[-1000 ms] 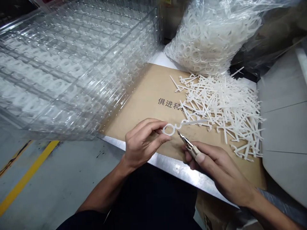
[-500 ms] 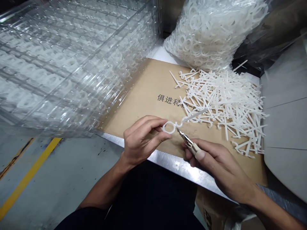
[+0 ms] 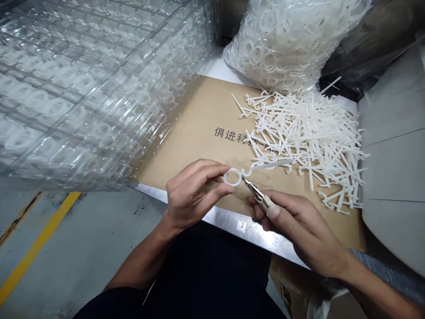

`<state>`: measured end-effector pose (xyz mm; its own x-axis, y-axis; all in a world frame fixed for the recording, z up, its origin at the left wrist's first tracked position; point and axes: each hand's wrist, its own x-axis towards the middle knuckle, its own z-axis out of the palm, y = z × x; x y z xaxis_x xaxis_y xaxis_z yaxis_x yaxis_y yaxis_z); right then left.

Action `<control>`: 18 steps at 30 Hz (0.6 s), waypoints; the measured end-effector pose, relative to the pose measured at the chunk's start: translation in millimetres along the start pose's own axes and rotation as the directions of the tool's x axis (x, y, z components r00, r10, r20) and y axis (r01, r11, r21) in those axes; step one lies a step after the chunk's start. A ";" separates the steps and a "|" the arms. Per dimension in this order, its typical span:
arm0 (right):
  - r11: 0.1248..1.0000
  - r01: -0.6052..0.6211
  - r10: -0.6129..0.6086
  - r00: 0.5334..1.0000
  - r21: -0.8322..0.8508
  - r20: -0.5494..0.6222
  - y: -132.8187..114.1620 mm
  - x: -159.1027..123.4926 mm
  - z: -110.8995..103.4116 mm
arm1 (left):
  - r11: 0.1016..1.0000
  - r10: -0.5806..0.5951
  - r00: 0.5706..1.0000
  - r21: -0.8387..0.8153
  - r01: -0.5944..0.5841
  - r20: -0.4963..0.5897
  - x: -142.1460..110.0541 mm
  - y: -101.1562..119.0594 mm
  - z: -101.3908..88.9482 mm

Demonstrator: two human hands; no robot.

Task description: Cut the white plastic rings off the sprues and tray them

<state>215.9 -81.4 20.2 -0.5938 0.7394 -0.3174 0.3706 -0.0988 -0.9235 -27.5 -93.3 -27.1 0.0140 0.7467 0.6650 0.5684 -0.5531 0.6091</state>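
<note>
Your left hand (image 3: 195, 195) has its grip nearly closed, thumb and fingertips pinching the ring end of a white plastic piece (image 3: 260, 166). That piece is up in the air over the worktop (image 3: 221, 215), near the middle of its front edge, with its hooked neck and long stem reaching toward the right edge. Your right hand (image 3: 295, 226) has its grip wrapped around a pair of nippers (image 3: 257, 193), thumb along the pale handle. The tips of the nippers are at the neck, just beside the ring (whether they touch it, or how far apart the blades stand, I cannot tell).

Beneath both hands lies a sheet of brown cardboard (image 3: 186, 141), printed with dark characters (image 3: 229, 134) and covering much of the worktop; a bare metal strip shows along the front edge. Beyond your right hand, a loose pile (image 3: 308, 137) of white stems and hooks spreads toward the right edge, beside a grey panel (image 3: 395, 155). Behind it, at the back edge, a clear bag (image 3: 279, 48) bulges with white rings. Along the left edge stand stacked clear trays (image 3: 99, 88), filled with white parts. Past the front left corner, the floor (image 3: 106, 230) carries a yellow stripe (image 3: 40, 248).
</note>
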 end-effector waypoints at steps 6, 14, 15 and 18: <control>1.000 0.015 -0.015 1.000 -0.001 -0.007 -0.4 1.0 2.2 | 1.000 0.012 1.000 -0.007 -0.012 0.010 -0.3 -0.5 0.2; 0.999 0.042 -0.042 0.999 -0.002 -0.020 -0.4 1.7 3.5 | 1.000 0.011 1.000 0.008 -0.011 0.022 -0.1 0.3 -0.8; 0.999 0.042 -0.042 0.999 -0.003 -0.021 -0.5 1.7 3.6 | 1.000 0.012 1.000 0.005 -0.012 0.026 0.0 0.5 -0.9; 0.999 0.041 -0.041 0.999 -0.005 -0.025 -0.1 1.4 3.9 | 1.000 0.025 0.999 0.001 -0.025 0.029 0.3 0.7 -0.8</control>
<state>212.3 -82.9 19.0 -0.5907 0.7592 -0.2734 0.3492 -0.0649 -0.9348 -27.7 -93.7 -26.0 0.0523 0.7431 0.6671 0.5687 -0.5713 0.5918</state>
